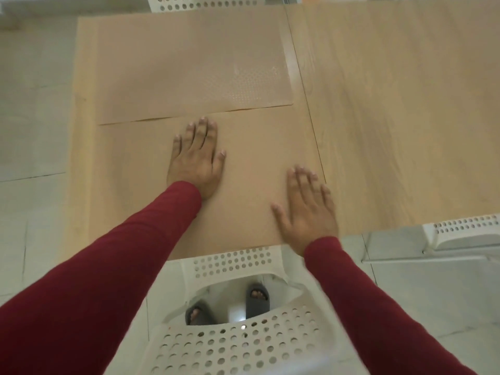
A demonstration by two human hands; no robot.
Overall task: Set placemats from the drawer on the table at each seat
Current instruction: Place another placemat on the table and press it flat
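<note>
Far chair (216,2) cut off by top edge; right hand (308,209) blurred.

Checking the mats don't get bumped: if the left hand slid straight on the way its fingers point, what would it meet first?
Probably the near edge of the far placemat, just beyond the left hand, which lies flat on the near placemat.

Near placemat (243,190) on table (392,117), far placemat (176,71) touching behind it, chair (235,266) before.
</note>
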